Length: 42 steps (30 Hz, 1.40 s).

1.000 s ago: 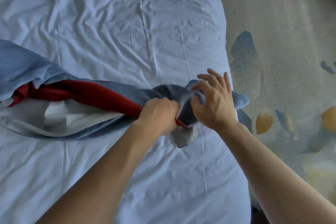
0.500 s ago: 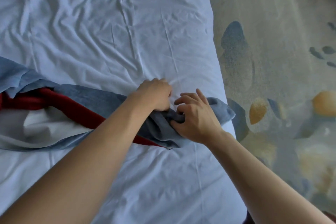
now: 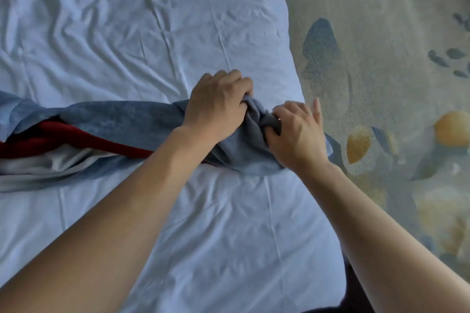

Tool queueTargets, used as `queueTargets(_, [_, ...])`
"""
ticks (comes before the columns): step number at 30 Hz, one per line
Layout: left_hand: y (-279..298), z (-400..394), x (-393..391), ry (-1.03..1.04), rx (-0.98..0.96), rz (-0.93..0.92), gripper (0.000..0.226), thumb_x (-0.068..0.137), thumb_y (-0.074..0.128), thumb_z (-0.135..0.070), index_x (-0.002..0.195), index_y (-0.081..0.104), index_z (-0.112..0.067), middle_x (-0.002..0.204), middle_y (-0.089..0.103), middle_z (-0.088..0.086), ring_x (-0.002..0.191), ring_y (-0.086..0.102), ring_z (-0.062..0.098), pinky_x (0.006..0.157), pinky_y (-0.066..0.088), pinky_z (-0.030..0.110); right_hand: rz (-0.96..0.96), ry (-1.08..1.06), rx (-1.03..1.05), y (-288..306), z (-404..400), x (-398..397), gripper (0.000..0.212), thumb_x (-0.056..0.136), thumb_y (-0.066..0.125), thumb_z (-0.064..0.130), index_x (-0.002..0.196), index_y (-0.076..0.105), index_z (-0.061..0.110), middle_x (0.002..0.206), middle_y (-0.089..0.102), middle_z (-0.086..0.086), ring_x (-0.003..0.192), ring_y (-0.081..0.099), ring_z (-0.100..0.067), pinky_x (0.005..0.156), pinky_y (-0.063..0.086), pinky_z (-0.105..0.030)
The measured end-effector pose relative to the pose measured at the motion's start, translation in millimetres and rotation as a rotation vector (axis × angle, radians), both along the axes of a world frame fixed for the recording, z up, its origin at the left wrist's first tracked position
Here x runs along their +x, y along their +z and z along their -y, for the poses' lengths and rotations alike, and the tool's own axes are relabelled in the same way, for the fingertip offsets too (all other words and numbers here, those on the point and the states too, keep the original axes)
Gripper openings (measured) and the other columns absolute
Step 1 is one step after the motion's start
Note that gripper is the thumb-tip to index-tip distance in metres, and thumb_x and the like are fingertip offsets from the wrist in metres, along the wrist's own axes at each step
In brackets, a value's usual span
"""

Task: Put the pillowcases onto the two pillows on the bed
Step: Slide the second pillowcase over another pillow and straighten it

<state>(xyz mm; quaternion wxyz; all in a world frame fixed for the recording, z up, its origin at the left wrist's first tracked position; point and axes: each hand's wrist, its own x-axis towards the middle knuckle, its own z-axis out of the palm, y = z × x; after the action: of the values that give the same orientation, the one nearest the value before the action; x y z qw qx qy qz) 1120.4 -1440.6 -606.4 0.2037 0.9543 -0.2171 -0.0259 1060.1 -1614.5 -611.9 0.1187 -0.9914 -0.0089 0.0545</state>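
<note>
Blue-grey pillowcase (image 3: 122, 119), unlabelled, lies bunched near the bed (image 3: 229, 223) right edge, where I see my left hand (image 3: 216, 107) and right hand (image 3: 297, 134) both gripping it, open sheet beyond.

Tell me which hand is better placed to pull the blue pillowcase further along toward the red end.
Left, probably. The left hand grips the bunched blue pillowcase on the side nearer the red fabric; the right hand pinches the end by the edge of the bed.
</note>
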Motion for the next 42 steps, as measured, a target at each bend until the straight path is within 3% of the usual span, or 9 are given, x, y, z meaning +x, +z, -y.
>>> queueTargets(3, [11,3,-5,0.055,-0.069,0.016,0.004,0.086,0.058,-0.018,0.086,0.061,-0.015,0.086,0.058,0.002,0.081,0.053,0.027,0.074,0.04,0.039,0.117,-0.054,-0.051,6,6,8,0.012,0.084,0.061,0.02,0.085,0.068,0.009,0.103,0.066,-0.005,0.108,0.055,-0.031,0.121,0.012,-0.057])
queueTargets(9, [10,-6,-9,-0.052,0.073,-0.723,0.035,0.094,0.045,-0.041,0.071,0.065,-0.025,0.076,0.071,-0.004,0.07,0.066,0.018,0.064,0.049,0.034,-0.105,0.092,0.106,-3,7,-14,0.005,0.072,0.068,0.021,0.074,0.07,0.017,0.127,0.064,0.0,0.138,0.042,-0.022,0.12,0.011,-0.055])
queueTargets(11, [2,-10,-5,-0.059,0.161,-0.592,0.013,0.092,0.052,-0.032,0.089,0.064,-0.031,0.095,0.068,-0.007,0.085,0.063,0.017,0.069,0.043,0.032,-0.096,0.026,0.204,-8,7,-17,0.015,0.076,0.062,0.032,0.078,0.071,0.02,0.129,0.063,0.002,0.139,0.041,-0.019,0.12,0.014,-0.052])
queueTargets(15, [-19,-13,-9,-0.134,0.318,-0.529,0.036,0.086,0.06,-0.036,0.12,0.057,-0.025,0.114,0.057,0.0,0.102,0.058,0.024,0.08,0.038,0.034,-0.153,0.046,0.125,-15,3,-14,0.049,0.078,0.059,0.053,0.115,0.069,0.021,0.141,0.054,-0.001,0.141,0.037,-0.023,0.121,0.015,-0.053])
queueTargets(18, [-24,-3,-19,-0.148,0.338,-0.446,0.018,0.091,0.055,-0.026,0.105,0.066,-0.026,0.107,0.063,0.0,0.093,0.059,0.023,0.081,0.034,0.032,-0.221,0.122,0.057,-19,-4,-12,0.019,0.083,0.065,0.029,0.093,0.071,0.014,0.137,0.058,-0.002,0.143,0.035,-0.023,0.122,0.009,-0.05])
queueTargets(25, [16,42,5,0.118,-0.213,0.28,0.021,0.086,0.047,-0.015,0.086,0.068,-0.009,0.082,0.061,0.009,0.072,0.06,0.027,0.059,0.046,0.037,0.271,-0.087,0.032,0,14,12,0.012,0.084,0.062,0.016,0.087,0.06,0.005,0.115,0.066,-0.01,0.107,0.058,-0.035,0.11,0.031,-0.059])
queueTargets(32, [-11,23,5,0.088,-0.025,-0.147,0.054,0.096,0.051,-0.029,0.146,0.036,-0.018,0.119,0.064,0.006,0.104,0.058,0.029,0.09,0.045,0.043,0.063,-0.242,0.137,-3,5,23,0.028,0.089,0.053,0.012,0.112,0.068,0.008,0.136,0.058,-0.008,0.125,0.048,-0.029,0.115,0.027,-0.044])
queueTargets(36, [-30,-17,5,0.137,0.152,-0.307,0.057,0.081,0.061,-0.061,0.118,0.054,-0.019,0.106,0.066,0.003,0.101,0.059,0.029,0.09,0.037,0.042,0.042,-0.193,0.206,-6,-11,23,0.039,0.087,0.058,0.045,0.109,0.072,0.016,0.13,0.06,-0.001,0.12,0.046,-0.021,0.112,0.031,-0.043])
queueTargets(42, [-12,-4,-2,0.171,-0.097,0.064,0.013,0.086,0.064,-0.028,0.082,0.068,-0.016,0.082,0.068,0.001,0.081,0.06,0.028,0.075,0.036,0.039,0.153,-0.164,0.069,-12,-15,32,0.015,0.082,0.063,0.02,0.078,0.062,0.005,0.106,0.067,-0.013,0.098,0.055,-0.037,0.103,0.036,-0.055])
